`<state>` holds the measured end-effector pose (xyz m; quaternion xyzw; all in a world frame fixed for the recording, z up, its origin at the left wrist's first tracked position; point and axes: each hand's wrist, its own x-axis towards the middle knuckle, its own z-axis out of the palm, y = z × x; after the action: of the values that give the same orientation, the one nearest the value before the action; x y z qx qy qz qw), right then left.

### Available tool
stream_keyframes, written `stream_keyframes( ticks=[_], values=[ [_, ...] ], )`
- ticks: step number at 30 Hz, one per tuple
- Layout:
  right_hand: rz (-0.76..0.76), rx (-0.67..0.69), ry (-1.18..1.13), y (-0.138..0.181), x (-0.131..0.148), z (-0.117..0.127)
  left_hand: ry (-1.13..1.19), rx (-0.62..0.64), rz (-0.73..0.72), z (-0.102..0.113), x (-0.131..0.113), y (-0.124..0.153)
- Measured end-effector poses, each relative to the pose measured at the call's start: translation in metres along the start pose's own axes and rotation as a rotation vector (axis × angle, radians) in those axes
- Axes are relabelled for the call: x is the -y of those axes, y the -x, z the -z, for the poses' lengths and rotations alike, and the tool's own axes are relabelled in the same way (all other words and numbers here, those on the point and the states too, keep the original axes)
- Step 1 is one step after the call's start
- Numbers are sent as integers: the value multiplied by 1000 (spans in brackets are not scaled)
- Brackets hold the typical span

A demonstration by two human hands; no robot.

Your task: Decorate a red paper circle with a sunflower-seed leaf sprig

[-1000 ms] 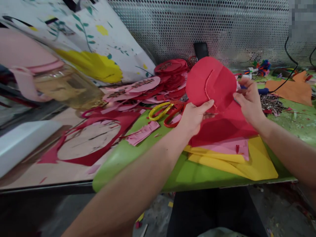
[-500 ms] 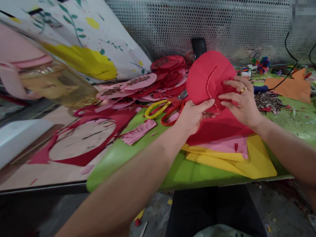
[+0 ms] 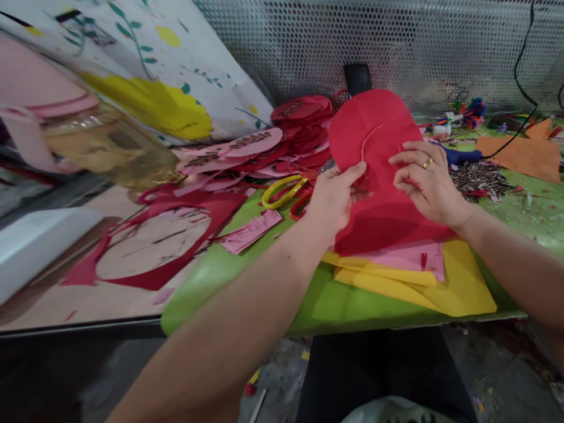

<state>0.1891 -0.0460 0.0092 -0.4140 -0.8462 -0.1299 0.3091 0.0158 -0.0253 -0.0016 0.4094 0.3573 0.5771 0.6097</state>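
Observation:
A round red felt piece [image 3: 370, 132] with a curved cut line stands tilted up over the green table [image 3: 247, 288]. My left hand [image 3: 332, 197] pinches its lower left edge, thumb on the front. My right hand [image 3: 425, 182], with a ring on one finger, grips the right side, fingers curled over the felt. Below the piece lie a larger red sheet [image 3: 388, 226], a pink sheet [image 3: 414, 258] and yellow sheets [image 3: 458, 288].
Scissors with yellow and red handles [image 3: 286, 194] lie left of my left hand. Behind them is a heap of red and pink cut-outs [image 3: 282, 144]. A pile of seeds [image 3: 482, 176], orange felt [image 3: 517, 153] and a black cable [image 3: 520, 76] are at the right. A perforated metal wall runs behind.
My right hand moved from the felt's right edge onto its front face, fingers curling over it. The red piece shifted slightly left and down; my left hand kept its grip.

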Motion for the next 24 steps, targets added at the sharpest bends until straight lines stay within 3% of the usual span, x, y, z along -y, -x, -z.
stream_keyframes(
  ticks=[7,13,19,24],
  values=[
    [-82,-35,-133,0,-4,-1,30,-111,-83,11,-6,-11],
    [-292,-36,-268,0,-7,-3,-8,-25,-56,4,0,-3],
    [-311,-31,-145,0,1,-3,9,91,-24,-7,2,8],
    [-356,10,-52,0,5,-3,-41,110,-28,-11,2,13]
  ],
)
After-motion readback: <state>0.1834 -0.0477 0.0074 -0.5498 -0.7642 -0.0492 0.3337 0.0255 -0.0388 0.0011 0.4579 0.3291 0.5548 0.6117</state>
